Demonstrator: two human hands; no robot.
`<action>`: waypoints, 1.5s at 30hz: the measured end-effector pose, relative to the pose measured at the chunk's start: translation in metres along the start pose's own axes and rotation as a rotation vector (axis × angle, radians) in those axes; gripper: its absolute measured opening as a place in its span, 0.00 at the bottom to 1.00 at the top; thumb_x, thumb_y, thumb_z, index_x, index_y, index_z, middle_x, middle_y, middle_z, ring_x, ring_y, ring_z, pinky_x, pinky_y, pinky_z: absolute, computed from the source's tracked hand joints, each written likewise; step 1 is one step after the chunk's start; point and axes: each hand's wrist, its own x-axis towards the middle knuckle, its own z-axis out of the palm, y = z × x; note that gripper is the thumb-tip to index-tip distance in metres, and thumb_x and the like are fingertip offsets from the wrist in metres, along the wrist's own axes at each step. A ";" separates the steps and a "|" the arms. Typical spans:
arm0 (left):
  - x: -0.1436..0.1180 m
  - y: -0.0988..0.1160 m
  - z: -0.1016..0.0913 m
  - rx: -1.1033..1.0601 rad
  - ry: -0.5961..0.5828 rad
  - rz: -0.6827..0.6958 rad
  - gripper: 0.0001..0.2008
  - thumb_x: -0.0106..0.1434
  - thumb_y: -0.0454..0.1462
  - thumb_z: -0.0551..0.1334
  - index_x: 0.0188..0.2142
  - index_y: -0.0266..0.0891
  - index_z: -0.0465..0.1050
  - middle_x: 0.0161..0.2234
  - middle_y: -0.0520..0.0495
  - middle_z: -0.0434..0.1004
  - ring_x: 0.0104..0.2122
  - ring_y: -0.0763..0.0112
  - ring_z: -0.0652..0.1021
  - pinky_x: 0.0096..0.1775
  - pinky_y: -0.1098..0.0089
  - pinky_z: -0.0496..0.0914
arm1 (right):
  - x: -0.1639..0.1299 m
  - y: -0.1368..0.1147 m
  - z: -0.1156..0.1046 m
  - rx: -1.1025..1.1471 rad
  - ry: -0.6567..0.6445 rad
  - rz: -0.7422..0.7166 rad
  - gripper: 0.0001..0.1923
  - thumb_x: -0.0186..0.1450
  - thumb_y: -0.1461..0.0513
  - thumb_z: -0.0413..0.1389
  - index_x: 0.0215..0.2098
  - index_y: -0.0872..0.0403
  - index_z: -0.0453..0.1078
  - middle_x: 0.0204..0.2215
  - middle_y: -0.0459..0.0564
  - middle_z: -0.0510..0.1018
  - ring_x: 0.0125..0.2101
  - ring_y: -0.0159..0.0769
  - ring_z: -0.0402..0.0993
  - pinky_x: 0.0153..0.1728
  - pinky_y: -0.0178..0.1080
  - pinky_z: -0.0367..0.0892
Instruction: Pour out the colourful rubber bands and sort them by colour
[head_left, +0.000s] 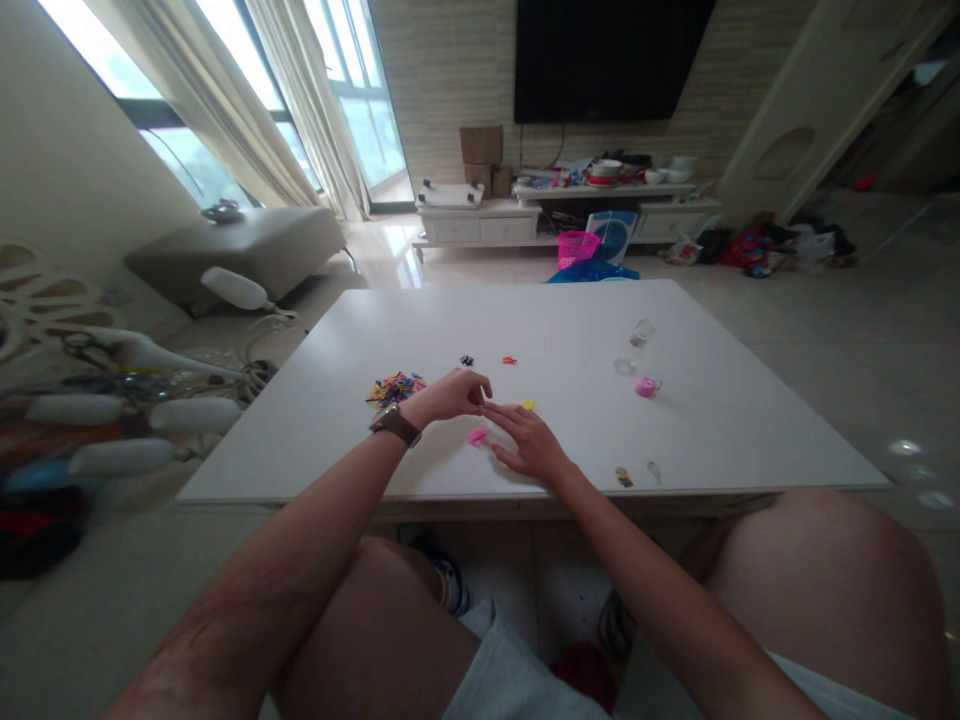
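Head view shows, on the white worktop (720, 420), a mixed heap of small coloured pieces (394, 388); little groups lie apart from it: black pieces (467, 361), red pieces (509, 361), a yellow group (528, 405) and pink pieces (477, 437); so it seems that a small part is set apart by colour, and most pieces remain in the heap; the left hand (454, 392) has its fingers bent, and I cannot tell if this grip has hold of something; the right hand (529, 442) has its grip spread, thumb away from fingers, with nothing visible held; their fingertips meet, or nearly; the left wrist, with a watch (396, 425), is close before the heap; to the right are a clear container (643, 333), a clear ring (624, 367) and a pink object (646, 387); these appear well out of the way; a small patterned thing (624, 478) lies near the front edge.
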 end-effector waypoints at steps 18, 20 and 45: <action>-0.002 -0.013 -0.005 0.108 0.015 -0.007 0.09 0.55 0.33 0.62 0.33 0.34 0.80 0.21 0.51 0.75 0.23 0.75 0.70 0.29 0.74 0.62 | -0.002 0.004 0.004 0.010 0.094 0.112 0.33 0.67 0.61 0.56 0.69 0.49 0.56 0.62 0.55 0.69 0.60 0.46 0.66 0.60 0.53 0.64; -0.002 -0.014 -0.006 0.128 0.017 -0.013 0.10 0.56 0.34 0.62 0.34 0.34 0.81 0.20 0.51 0.74 0.22 0.76 0.68 0.28 0.74 0.61 | -0.002 0.005 0.004 0.006 0.091 0.127 0.34 0.66 0.62 0.56 0.69 0.49 0.56 0.63 0.55 0.68 0.60 0.46 0.65 0.60 0.53 0.64; 0.011 -0.053 0.009 0.286 0.134 -0.191 0.10 0.58 0.31 0.62 0.35 0.32 0.84 0.29 0.41 0.82 0.28 0.68 0.76 0.36 0.70 0.68 | -0.002 0.008 0.006 -0.016 0.095 0.158 0.33 0.66 0.64 0.55 0.69 0.49 0.56 0.64 0.53 0.67 0.60 0.45 0.65 0.61 0.52 0.62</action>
